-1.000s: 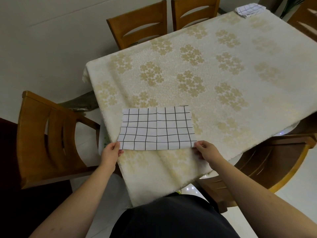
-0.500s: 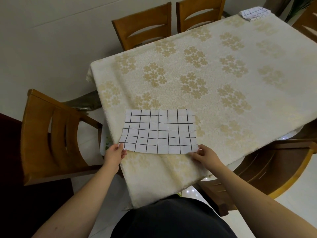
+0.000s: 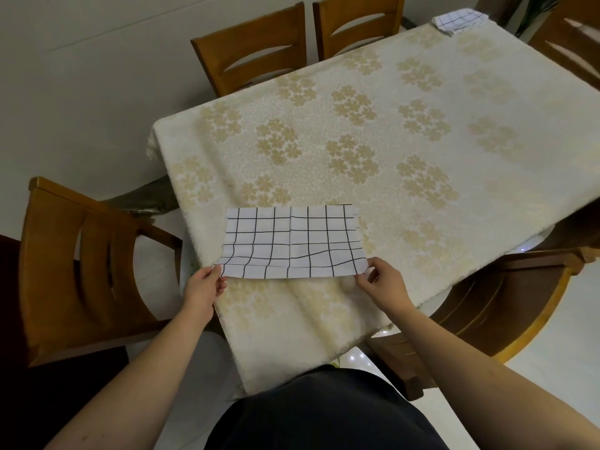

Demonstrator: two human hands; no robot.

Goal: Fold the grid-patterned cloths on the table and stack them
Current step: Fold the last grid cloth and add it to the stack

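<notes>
A white cloth with a black grid (image 3: 292, 241) lies flat near the table's front corner, folded into a wide rectangle. My left hand (image 3: 204, 287) pinches its near left corner. My right hand (image 3: 383, 280) pinches its near right corner. The near edge is lifted slightly off the table. At the far right corner of the table rests another grid-patterned cloth (image 3: 459, 19), folded small.
The table (image 3: 406, 151) wears a cream tablecloth with gold flower clusters. Wooden chairs stand at the left (image 3: 81, 264), at the far side (image 3: 256, 56) and at the right (image 3: 506, 293). The tablecloth hangs down over the front corner toward my body.
The near edge of the cloth has risen a little in both hands. The camera has shifted slightly, so the table sits differently in view.
</notes>
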